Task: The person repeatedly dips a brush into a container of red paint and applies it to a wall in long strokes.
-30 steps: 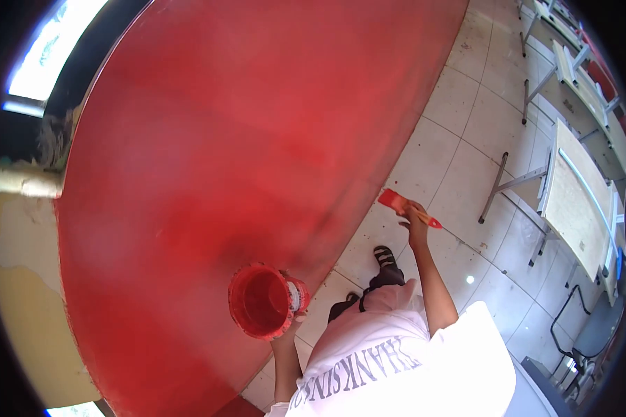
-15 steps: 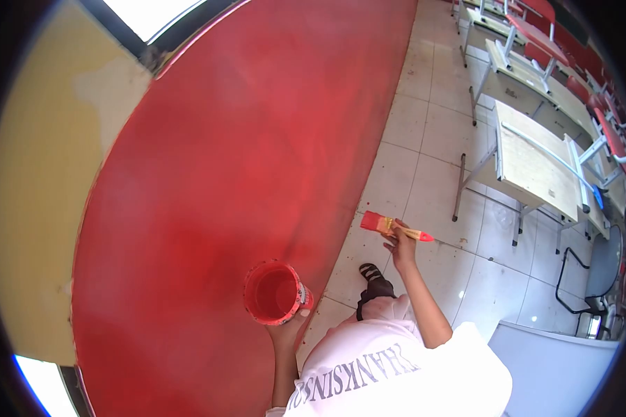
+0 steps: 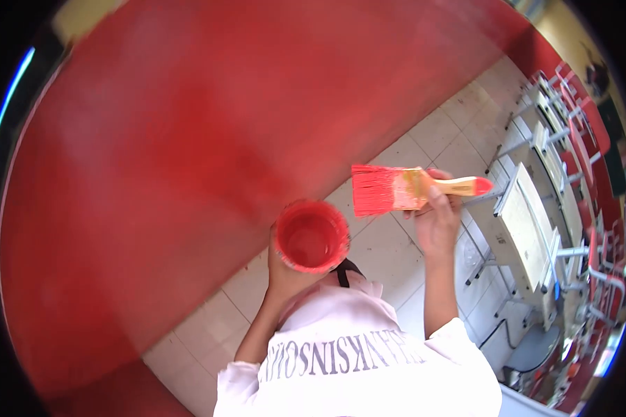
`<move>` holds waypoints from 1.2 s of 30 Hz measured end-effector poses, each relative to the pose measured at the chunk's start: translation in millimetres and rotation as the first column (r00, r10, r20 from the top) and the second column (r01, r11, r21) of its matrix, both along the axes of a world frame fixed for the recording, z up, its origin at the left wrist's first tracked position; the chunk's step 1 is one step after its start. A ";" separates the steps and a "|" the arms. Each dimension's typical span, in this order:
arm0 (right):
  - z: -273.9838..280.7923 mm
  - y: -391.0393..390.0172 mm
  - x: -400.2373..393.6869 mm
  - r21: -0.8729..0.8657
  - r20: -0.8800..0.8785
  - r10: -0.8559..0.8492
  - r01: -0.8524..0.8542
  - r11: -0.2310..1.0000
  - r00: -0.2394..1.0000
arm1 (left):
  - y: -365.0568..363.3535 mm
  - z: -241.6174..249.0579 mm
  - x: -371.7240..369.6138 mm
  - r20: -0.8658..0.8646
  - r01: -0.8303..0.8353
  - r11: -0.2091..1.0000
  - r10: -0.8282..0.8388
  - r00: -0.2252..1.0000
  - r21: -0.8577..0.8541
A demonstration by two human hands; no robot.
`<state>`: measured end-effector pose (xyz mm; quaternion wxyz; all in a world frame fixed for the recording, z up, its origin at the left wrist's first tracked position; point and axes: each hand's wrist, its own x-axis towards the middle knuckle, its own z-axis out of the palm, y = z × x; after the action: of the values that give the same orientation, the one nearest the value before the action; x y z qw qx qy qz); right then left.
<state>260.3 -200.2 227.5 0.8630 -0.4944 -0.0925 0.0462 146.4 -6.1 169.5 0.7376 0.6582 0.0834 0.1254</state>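
Paint gear: two pieces, both held

Counted one flat, red-bristled paintbrush (image 3: pixel 408 190) with pale, red-tipped handle, right of centre; one round, red, open-topped bucket (image 3: pixel 311 212), centre of frame. Noted bristles separating into strands, ferrule smeared red. Saw right hand (image 3: pixel 438 221) closed on brush near ferrule; left hand (image 3: pixel 290 276) half-curled around bucket's side.

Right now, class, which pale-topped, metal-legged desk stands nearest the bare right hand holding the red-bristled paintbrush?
The frontmost desk: its pale top looks largest; the other desks stand behind it, farther from the right hand and red-bristled paintbrush.
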 end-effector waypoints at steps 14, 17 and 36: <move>70.4 81.0 -59.7 -0.804 0.472 0.703 -0.069 0.591 0.532 | 5.3 -18.5 -40.4 0.377 -0.197 0.973 0.140 0.916 0.118; 63.5 92.0 -64.7 -0.865 0.395 0.757 -0.068 0.498 0.520 | 13.6 -23.9 -40.8 0.329 -0.156 0.974 0.096 0.940 0.163; 59.0 102.6 -66.6 -0.944 0.285 0.816 0.001 0.329 0.502 | 20.5 -23.9 -45.8 0.316 -0.112 0.986 0.068 0.946 0.126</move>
<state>193.7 -97.6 286.5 0.3104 -0.7747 -0.5360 0.1271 100.7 14.4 145.6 0.6862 0.6767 -0.0128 0.2665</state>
